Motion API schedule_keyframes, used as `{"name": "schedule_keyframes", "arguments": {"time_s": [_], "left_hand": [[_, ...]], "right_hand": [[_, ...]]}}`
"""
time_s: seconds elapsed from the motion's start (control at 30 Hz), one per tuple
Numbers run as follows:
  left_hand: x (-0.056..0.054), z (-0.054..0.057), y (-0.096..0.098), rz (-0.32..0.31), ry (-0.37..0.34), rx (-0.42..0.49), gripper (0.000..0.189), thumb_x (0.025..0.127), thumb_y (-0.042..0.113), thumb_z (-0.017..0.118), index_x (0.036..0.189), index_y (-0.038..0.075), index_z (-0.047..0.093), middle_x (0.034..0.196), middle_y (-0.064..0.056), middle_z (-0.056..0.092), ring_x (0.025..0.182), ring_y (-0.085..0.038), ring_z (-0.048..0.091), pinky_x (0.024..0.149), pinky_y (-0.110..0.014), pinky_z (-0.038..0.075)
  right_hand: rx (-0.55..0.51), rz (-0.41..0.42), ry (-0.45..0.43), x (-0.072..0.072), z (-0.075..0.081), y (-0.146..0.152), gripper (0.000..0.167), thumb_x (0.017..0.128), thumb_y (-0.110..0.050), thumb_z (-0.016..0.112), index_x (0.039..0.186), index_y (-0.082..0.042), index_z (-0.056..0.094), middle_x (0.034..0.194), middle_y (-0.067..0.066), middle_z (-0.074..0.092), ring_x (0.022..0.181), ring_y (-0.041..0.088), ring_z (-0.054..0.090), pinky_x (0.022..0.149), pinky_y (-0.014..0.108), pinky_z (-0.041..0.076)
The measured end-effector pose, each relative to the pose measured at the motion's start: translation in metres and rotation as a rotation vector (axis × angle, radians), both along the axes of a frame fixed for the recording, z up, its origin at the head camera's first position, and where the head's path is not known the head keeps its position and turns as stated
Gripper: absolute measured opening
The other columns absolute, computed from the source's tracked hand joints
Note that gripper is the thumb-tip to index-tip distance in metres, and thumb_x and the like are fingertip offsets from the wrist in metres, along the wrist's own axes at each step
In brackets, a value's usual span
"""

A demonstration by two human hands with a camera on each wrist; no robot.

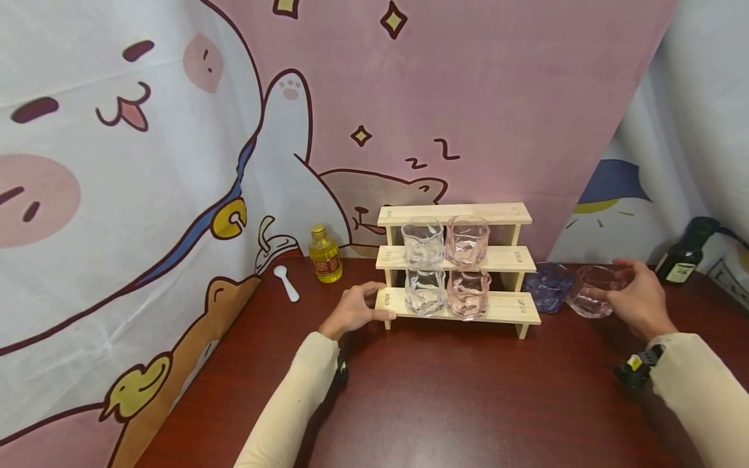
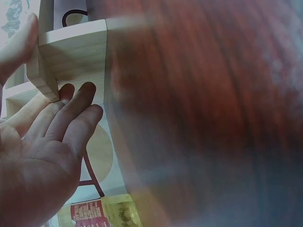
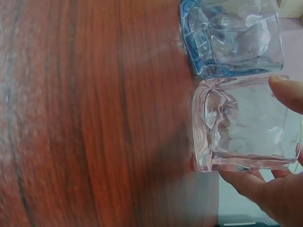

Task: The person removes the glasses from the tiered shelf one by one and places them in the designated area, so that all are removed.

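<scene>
A three-step wooden display stand [image 1: 506, 307] stands on the table. My left hand [image 1: 354, 309] grips the left end of its lowest step, thumb at the front and fingers behind. On the lowest step are a clear glass [image 1: 425, 292] and a pink glass [image 1: 468, 294]; the middle step holds another clear glass [image 1: 423, 244] and pink glass [image 1: 467, 242]. Right of the stand, my right hand [image 1: 639, 300] holds a third pink glass [image 3: 244, 127] between thumb and fingers. That glass is upright, close beside a blue glass [image 3: 232, 40].
Left of the stand are a yellow oil bottle [image 1: 326, 257] and a white spoon [image 1: 287, 285]. A dark green bottle [image 1: 686, 253] stands behind my right hand. A printed cloth [image 1: 497, 97] hangs along the table's back edge.
</scene>
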State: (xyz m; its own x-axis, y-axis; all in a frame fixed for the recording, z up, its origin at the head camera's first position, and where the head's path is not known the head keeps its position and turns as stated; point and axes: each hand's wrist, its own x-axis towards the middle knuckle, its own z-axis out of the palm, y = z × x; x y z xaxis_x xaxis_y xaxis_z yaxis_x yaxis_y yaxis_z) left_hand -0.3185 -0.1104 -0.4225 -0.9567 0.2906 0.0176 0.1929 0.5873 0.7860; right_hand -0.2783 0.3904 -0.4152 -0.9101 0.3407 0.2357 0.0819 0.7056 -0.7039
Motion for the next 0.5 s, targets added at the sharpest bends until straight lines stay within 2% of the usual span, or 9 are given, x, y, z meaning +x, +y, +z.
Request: {"name": "schedule_keyframes", "arguments": {"time_s": [0.07, 0.13, 0.2, 0.3, 0.4, 0.5], "left_hand": [[-0.0002, -0.0001, 0.0000, 0.000, 0.001, 0.000, 0.070, 0.075, 0.028, 0.090, 0.137, 0.015, 0.061, 0.137, -0.010, 0.065, 0.127, -0.027, 0.061, 0.103, -0.045, 0.051], [-0.0001, -0.0002, -0.0002, 0.001, 0.001, -0.004, 0.070, 0.075, 0.029, 0.090, 0.137, 0.015, 0.061, 0.138, -0.009, 0.065, 0.127, -0.026, 0.061, 0.104, -0.044, 0.051], [-0.0002, -0.0003, -0.0002, 0.003, 0.004, -0.011, 0.070, 0.075, 0.029, 0.090, 0.137, 0.015, 0.061, 0.138, -0.009, 0.065, 0.128, -0.026, 0.060, 0.104, -0.044, 0.050], [0.0000, 0.0002, -0.0002, 0.006, 0.008, -0.019, 0.070, 0.075, 0.029, 0.090, 0.137, 0.015, 0.061, 0.139, -0.009, 0.064, 0.129, -0.026, 0.059, 0.106, -0.045, 0.049], [0.0002, 0.0008, -0.0002, 0.004, 0.014, -0.023, 0.071, 0.075, 0.030, 0.089, 0.138, 0.015, 0.060, 0.139, -0.009, 0.064, 0.130, -0.026, 0.059, 0.106, -0.045, 0.049], [0.0007, 0.0011, -0.0004, 0.007, 0.013, -0.027, 0.071, 0.075, 0.030, 0.089, 0.138, 0.015, 0.060, 0.140, -0.009, 0.063, 0.131, -0.026, 0.058, 0.107, -0.045, 0.049]], "right_hand": [[-0.003, -0.002, -0.003, -0.0002, -0.0006, -0.0008, 0.090, 0.080, -0.015, 0.083, 0.149, 0.011, 0.031, 0.127, 0.036, 0.049, 0.091, 0.029, 0.053, 0.056, 0.014, 0.037], [-0.007, -0.008, -0.008, -0.0004, -0.0008, -0.0018, 0.092, 0.081, -0.016, 0.083, 0.151, 0.010, 0.029, 0.130, 0.038, 0.047, 0.100, 0.040, 0.053, 0.063, 0.023, 0.043], [-0.009, -0.013, -0.012, -0.0009, -0.0012, -0.0021, 0.093, 0.081, -0.017, 0.083, 0.151, 0.010, 0.028, 0.132, 0.038, 0.046, 0.106, 0.045, 0.052, 0.067, 0.026, 0.042], [-0.017, -0.022, -0.014, -0.0016, -0.0015, -0.0028, 0.094, 0.082, -0.019, 0.082, 0.152, 0.009, 0.027, 0.134, 0.039, 0.045, 0.109, 0.048, 0.051, 0.069, 0.027, 0.040], [-0.020, -0.028, -0.010, -0.0023, -0.0022, -0.0035, 0.093, 0.082, -0.018, 0.082, 0.152, 0.009, 0.028, 0.133, 0.038, 0.046, 0.108, 0.046, 0.052, 0.066, 0.021, 0.036], [-0.021, -0.030, -0.005, -0.0024, -0.0028, -0.0051, 0.091, 0.082, -0.018, 0.082, 0.151, 0.010, 0.029, 0.132, 0.038, 0.047, 0.109, 0.048, 0.052, 0.069, 0.032, 0.045]]}}
